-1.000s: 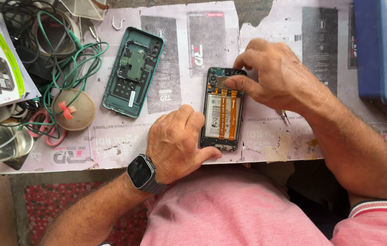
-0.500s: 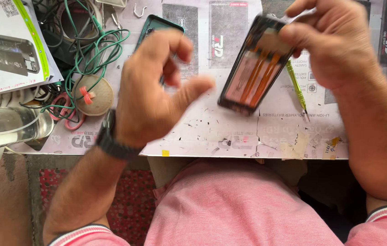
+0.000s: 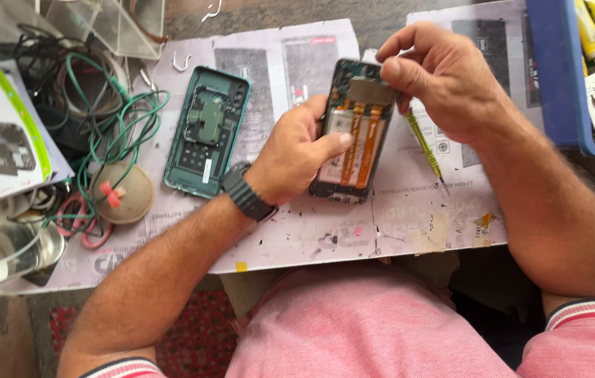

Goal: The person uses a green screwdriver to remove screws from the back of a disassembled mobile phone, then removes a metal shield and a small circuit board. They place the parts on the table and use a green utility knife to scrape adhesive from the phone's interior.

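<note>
Over newspaper, left hand grips opened black phone w/ orange flex cables; right hand pinches its top edge, part hidden; yellow-green screwdriver beneath.

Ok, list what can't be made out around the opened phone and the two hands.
Head view only:
- Opened phone: left edge hidden by the left hand; top corner covered by the right hand.
- What the right fingertips pinch: too small to tell.
- Yellow-green screwdriver: upper end hidden behind the right hand.
- Blue tray: cut off by the right edge.
</note>
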